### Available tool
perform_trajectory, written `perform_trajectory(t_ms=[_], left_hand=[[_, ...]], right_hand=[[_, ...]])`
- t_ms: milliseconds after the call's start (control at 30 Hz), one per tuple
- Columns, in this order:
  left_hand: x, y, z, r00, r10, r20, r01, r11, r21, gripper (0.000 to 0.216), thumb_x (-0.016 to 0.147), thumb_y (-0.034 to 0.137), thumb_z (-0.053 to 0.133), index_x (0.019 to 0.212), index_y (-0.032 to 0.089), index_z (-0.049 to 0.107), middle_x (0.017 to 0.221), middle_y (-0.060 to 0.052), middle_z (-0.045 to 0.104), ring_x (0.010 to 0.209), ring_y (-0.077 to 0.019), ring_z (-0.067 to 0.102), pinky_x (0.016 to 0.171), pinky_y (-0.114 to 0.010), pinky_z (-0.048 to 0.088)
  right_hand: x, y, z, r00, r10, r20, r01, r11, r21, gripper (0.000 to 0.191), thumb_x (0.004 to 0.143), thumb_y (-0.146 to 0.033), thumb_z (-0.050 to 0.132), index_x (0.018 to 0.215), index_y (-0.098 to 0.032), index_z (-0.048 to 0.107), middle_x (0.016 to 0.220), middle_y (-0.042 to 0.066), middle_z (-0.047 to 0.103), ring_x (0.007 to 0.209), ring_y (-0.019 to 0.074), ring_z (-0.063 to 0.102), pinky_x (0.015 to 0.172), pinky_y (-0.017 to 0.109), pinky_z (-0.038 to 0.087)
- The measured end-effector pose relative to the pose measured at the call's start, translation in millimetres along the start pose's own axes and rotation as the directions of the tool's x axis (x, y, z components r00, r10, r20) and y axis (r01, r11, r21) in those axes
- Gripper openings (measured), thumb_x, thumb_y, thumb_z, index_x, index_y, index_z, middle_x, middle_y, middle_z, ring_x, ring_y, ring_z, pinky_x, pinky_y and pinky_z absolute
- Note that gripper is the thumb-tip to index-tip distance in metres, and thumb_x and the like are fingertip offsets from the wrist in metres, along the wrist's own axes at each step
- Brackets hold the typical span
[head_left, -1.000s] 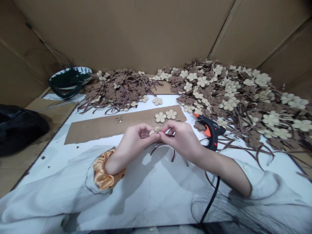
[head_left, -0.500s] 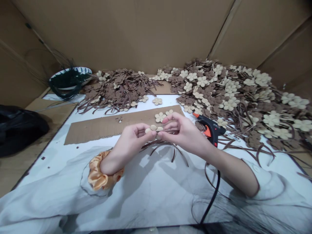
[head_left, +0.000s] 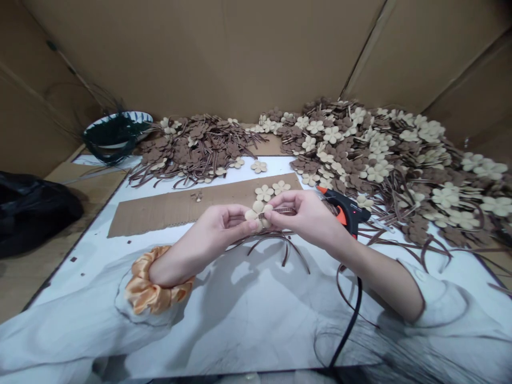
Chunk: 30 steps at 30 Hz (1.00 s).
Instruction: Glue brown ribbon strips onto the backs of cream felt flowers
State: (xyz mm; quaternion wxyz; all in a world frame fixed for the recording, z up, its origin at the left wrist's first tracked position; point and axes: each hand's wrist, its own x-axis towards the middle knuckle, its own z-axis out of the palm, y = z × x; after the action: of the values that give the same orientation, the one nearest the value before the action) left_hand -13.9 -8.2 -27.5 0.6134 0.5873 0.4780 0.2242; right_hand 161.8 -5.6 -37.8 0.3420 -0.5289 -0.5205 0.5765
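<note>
My left hand (head_left: 222,226) pinches a small beige paper flower (head_left: 256,212) above the white table (head_left: 248,309). Facing it, my right hand (head_left: 304,213) pinches the end of a thin brown ribbon strip (head_left: 282,210) pressed against that flower. Loose brown ribbon strips (head_left: 276,242) lie on the table just under both hands. Two more beige flowers (head_left: 272,190) rest on a long cardboard strip (head_left: 172,205) right behind my hands. An orange scrunchie (head_left: 154,288) sits on my left wrist.
A black and orange glue gun (head_left: 344,213) lies right of my right hand, its black cord (head_left: 348,330) running toward me. Big heaps of brown and cream flowers (head_left: 384,154) and brown ribbon flowers (head_left: 192,146) fill the back. A bowl (head_left: 116,128) stands far left, a black bag (head_left: 32,208) at the left edge.
Both hands rose slightly and shifted back. The flower turned from edge-on to facing up, and my right hand drew the ribbon strip against it. My left forearm slid left.
</note>
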Motion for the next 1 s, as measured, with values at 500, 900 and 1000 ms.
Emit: perform_trajectory(t_ms=[500,900,1000], left_hand=[[1.7,-4.0,3.2,0.954,0.208,-0.216,-0.068,0.851,0.521,0.025,0.079,0.035,0.050,0.067,0.015,0.059,0.063,0.001,0.061,0.062,-0.0133,0.053,0.056,-0.021,0.036],[-1.4,-13.4,13.2,0.907,0.374,-0.196,-0.189,0.775,0.603,0.021,0.081,0.026,0.044,0.065,0.016,0.052,0.054,0.005,0.053,0.051,-0.0091,0.046,0.052,-0.019,0.034],[0.3,-12.9,11.7,0.909,0.371,-0.188,-0.200,0.787,0.584,0.020,0.082,0.025,0.044,0.068,0.016,0.054,0.058,0.004,0.055,0.054,-0.0095,0.048,0.053,-0.019,0.035]], right_hand=[[-6.6,4.6,4.4,0.996,-0.084,0.033,0.084,0.996,0.003,0.015,0.070,-0.024,0.067,0.079,-0.012,0.063,0.074,0.004,0.068,0.067,0.0127,0.064,0.063,0.023,0.052],[-6.5,5.3,5.9,0.991,-0.108,0.082,0.114,0.990,-0.077,0.014,0.074,-0.025,0.062,0.075,-0.012,0.064,0.073,0.005,0.066,0.067,0.0132,0.062,0.062,0.024,0.050],[-5.7,5.6,5.5,0.991,-0.107,0.075,0.110,0.993,-0.042,0.012,0.073,-0.024,0.062,0.074,-0.012,0.063,0.072,0.004,0.066,0.066,0.0121,0.061,0.062,0.023,0.049]])
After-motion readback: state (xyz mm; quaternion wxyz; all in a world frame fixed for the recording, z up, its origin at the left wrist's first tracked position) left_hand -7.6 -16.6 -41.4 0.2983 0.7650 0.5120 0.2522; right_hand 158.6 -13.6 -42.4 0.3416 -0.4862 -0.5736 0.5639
